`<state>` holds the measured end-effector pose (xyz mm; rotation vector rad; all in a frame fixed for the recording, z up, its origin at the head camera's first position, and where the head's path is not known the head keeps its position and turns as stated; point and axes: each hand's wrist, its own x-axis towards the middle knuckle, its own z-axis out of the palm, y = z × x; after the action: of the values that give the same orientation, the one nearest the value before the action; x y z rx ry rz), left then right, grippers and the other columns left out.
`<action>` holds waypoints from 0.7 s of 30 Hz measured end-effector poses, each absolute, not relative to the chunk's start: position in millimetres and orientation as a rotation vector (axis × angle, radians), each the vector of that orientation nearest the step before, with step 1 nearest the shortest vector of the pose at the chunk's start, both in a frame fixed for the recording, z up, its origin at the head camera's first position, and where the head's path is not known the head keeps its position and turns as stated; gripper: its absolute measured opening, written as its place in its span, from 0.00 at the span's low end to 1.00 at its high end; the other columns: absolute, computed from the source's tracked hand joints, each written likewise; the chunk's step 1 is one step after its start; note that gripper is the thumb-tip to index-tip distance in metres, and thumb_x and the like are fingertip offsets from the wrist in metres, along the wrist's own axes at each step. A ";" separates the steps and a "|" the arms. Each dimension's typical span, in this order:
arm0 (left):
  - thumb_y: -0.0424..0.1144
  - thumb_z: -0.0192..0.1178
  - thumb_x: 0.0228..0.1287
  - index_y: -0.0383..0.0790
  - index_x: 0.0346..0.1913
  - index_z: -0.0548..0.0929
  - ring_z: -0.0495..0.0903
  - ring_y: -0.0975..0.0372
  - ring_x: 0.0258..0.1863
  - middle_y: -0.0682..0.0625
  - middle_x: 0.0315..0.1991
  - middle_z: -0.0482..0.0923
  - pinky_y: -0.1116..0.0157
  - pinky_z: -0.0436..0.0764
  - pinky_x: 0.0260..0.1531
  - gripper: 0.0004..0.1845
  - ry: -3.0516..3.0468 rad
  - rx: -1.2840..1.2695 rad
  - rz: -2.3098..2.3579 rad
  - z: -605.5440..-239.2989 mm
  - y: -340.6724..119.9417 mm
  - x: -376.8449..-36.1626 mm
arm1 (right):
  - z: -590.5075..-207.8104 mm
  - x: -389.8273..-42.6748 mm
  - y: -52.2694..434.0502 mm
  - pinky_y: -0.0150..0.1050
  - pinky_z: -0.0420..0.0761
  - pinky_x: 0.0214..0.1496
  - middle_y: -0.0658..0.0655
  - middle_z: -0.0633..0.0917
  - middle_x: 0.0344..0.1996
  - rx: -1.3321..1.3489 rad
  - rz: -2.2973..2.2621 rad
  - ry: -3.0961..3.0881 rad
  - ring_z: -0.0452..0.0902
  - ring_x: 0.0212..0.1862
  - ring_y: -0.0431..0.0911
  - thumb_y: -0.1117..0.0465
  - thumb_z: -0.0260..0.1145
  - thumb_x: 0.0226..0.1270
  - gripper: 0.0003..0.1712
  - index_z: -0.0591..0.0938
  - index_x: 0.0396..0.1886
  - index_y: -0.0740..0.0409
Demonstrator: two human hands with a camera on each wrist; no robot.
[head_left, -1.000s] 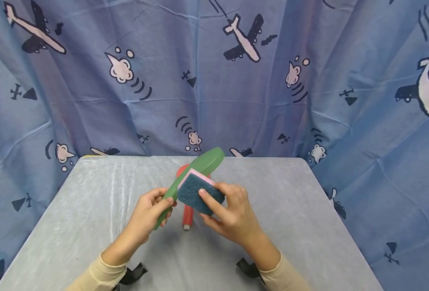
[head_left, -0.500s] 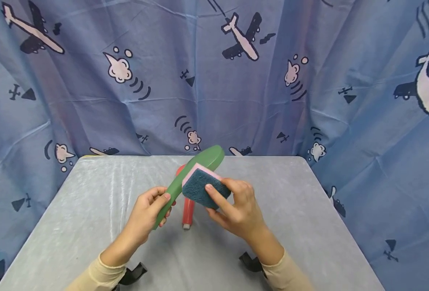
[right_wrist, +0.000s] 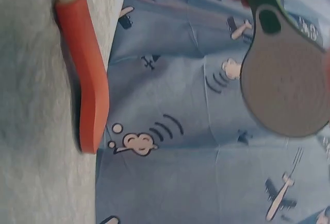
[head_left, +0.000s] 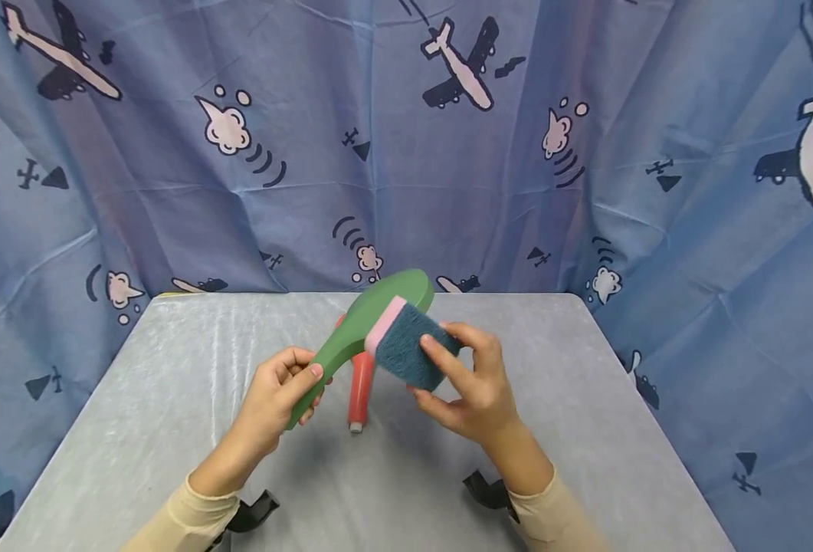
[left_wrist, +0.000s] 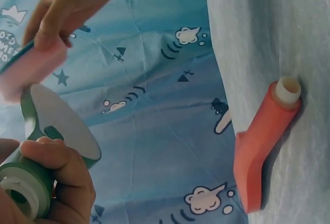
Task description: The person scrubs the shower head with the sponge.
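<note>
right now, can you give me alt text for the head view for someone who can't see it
A person's left hand holds a green shower head by its handle above a grey table while the right hand presses a sponge against its back. A red shower head lies on the table beneath them, before a blue curtain printed with airplanes.

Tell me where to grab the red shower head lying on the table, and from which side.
Grip the red shower head by its narrow handle, the end with the white fitting nearest the person, coming from above. It lies flat on the table, its far end hidden behind the green shower head and sponge.
</note>
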<state>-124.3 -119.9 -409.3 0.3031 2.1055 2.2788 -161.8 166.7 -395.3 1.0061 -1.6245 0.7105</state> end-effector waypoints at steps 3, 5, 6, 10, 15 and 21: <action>0.30 0.57 0.72 0.26 0.46 0.75 0.73 0.66 0.16 0.50 0.25 0.81 0.71 0.74 0.12 0.07 2.098 0.354 2.284 -409.7 -120.5 -126.2 | -390.1 -164.5 169.9 0.37 0.76 0.50 0.80 0.76 0.49 0.849 0.935 -1.672 0.74 0.48 0.60 0.49 0.70 0.67 0.32 0.81 0.56 0.73; 0.28 0.58 0.71 0.27 0.46 0.76 0.73 0.66 0.16 0.50 0.24 0.79 0.71 0.74 0.12 0.06 2.096 0.386 2.291 -410.0 -121.5 -127.3 | -390.7 -166.0 172.6 0.31 0.75 0.54 0.81 0.75 0.50 0.787 1.109 -1.710 0.74 0.50 0.55 0.48 0.70 0.69 0.35 0.79 0.59 0.77; 0.28 0.58 0.71 0.28 0.46 0.76 0.73 0.66 0.16 0.50 0.24 0.79 0.71 0.74 0.12 0.05 2.088 0.404 2.298 -410.2 -122.2 -128.0 | -392.1 -166.7 173.4 0.28 0.75 0.54 0.81 0.75 0.51 0.776 1.181 -1.720 0.74 0.51 0.53 0.49 0.70 0.69 0.36 0.78 0.60 0.77; 0.25 0.58 0.69 0.35 0.46 0.79 0.75 0.66 0.19 0.50 0.26 0.78 0.71 0.75 0.14 0.06 2.067 0.476 2.328 -411.4 -127.0 -130.8 | -400.2 -167.9 172.4 0.30 0.75 0.52 0.77 0.75 0.55 0.823 1.408 -1.696 0.73 0.53 0.46 0.51 0.72 0.68 0.38 0.75 0.63 0.79; 0.26 0.56 0.72 0.32 0.50 0.77 0.77 0.64 0.22 0.51 0.32 0.82 0.69 0.79 0.18 0.07 2.066 0.600 2.268 -411.9 -133.5 -134.6 | -402.1 -166.5 169.8 0.35 0.77 0.54 0.67 0.76 0.59 0.900 1.596 -1.601 0.73 0.53 0.50 0.54 0.73 0.68 0.39 0.72 0.66 0.80; 0.29 0.57 0.74 0.23 0.58 0.72 0.78 0.64 0.27 0.48 0.39 0.82 0.68 0.82 0.25 0.16 2.048 0.687 2.121 -409.4 -140.5 -139.0 | -402.9 -165.7 170.4 0.36 0.76 0.54 0.64 0.76 0.58 0.905 1.755 -1.567 0.74 0.54 0.50 0.58 0.73 0.68 0.38 0.71 0.67 0.78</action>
<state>-139.0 -140.5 -409.4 0.6866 2.0482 2.1209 -165.7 170.4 -402.9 0.9055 -1.5673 1.7549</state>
